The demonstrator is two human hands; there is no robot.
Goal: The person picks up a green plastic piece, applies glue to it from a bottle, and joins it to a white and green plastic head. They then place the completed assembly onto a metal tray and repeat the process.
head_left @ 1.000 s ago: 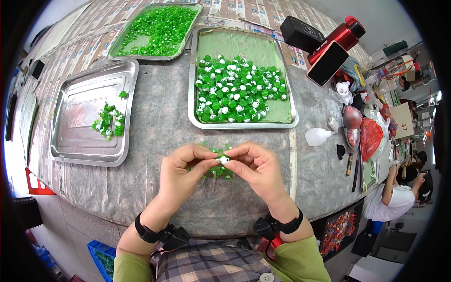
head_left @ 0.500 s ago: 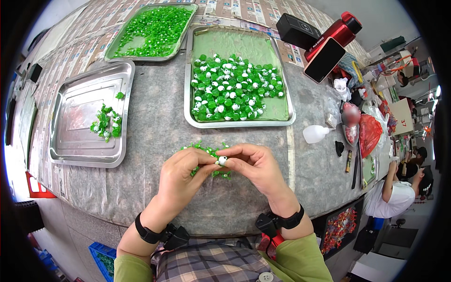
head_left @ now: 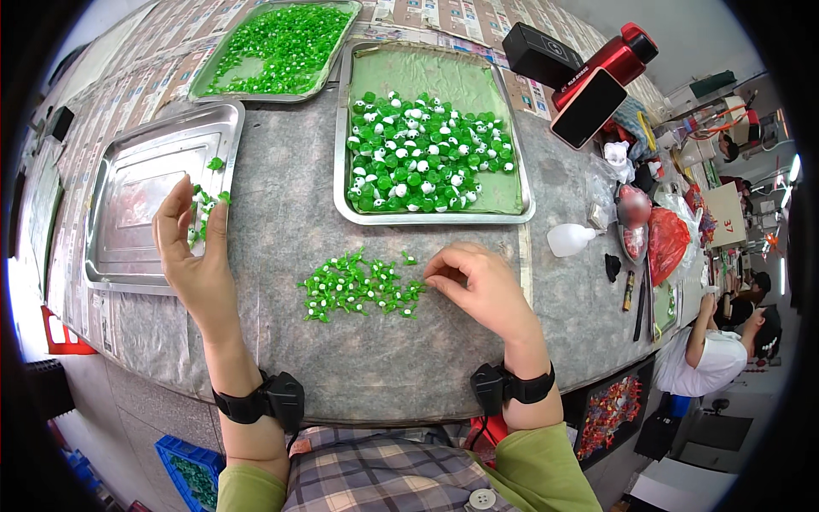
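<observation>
Left fingers [head_left: 173, 230] spread over tray [head_left: 128, 218] edge, right fingers [head_left: 450, 256] together beside green pieces [head_left: 341, 288], open tabletop [head_left: 367, 367] below

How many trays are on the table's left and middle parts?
3: the left tray, partly behind the left hand; the back tray, upper left; the middle tray, holding balls. None seems fully hidden.

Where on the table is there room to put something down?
Bare table shows between the left tray and the middle tray, and between the green pile and the plaid apron. It's crowded on the right, around the phone and red bag. The right hand is beside the pile.
</observation>
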